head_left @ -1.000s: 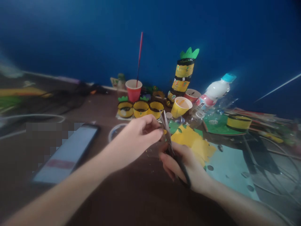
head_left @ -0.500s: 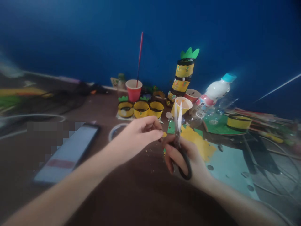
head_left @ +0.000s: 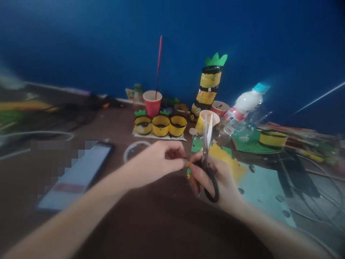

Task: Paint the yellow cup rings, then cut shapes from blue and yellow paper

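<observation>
My left hand is closed in a pinch on a small yellow paper piece. The fingertips of my right hand meet the same piece from the other side. Scissors with black handles hang on my right hand, blades pointing up and away from me. Just below the fingertips, a tiny green and yellow scrap is partly hidden. A yellow paper sheet with ragged edges lies behind the right hand, on green paper.
Three yellow rings, a red cup, a tall yellow tower and a white bottle stand at the back. A phone and a tape roll are left. Pale blue paper lies right.
My hands have come together at the yellow paper piece, which sits slightly lower. The right fingertips now touch it, and the scissors' blades lean a little more to the right.
</observation>
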Demonstrator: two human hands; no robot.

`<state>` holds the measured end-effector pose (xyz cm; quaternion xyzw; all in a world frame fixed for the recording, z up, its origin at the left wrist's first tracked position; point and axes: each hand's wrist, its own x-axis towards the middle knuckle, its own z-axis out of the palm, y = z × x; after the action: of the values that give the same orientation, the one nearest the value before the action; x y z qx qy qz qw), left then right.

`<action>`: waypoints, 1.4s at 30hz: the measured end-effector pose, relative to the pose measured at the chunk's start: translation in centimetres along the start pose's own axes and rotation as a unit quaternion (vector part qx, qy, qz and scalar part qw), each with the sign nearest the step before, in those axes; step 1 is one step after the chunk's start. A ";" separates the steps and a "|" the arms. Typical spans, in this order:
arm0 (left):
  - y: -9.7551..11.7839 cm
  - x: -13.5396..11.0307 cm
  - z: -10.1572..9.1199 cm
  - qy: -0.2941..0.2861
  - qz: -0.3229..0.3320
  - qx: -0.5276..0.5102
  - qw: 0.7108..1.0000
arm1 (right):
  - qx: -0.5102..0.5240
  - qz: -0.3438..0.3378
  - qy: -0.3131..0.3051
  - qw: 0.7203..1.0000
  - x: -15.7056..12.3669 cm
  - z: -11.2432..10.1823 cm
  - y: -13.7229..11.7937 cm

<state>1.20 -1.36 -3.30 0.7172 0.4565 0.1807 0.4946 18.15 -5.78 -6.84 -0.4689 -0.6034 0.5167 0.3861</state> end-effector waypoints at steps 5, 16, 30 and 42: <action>0.0 -0.1 -0.4 -0.018 0.001 0.026 0.999 | -0.005 -0.008 -0.006 1.000 -0.1 0.0 -0.3; 0.3 -0.3 -0.6 -0.026 0.046 0.060 0.997 | 0.065 0.012 -0.028 0.997 -0.1 -0.2 -0.2; 0.3 -0.3 -0.7 0.000 0.032 -0.025 0.999 | 0.055 -0.016 -0.040 0.998 0.0 -0.2 -0.2; 0.3 -0.2 0.3 0.012 0.015 -0.094 0.995 | 0.043 -0.051 0.029 0.997 -0.1 0.2 0.1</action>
<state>1.47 -1.70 -3.18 0.6718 0.4330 0.2388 0.5516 18.01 -5.88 -6.95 -0.4353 -0.5924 0.5079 0.4491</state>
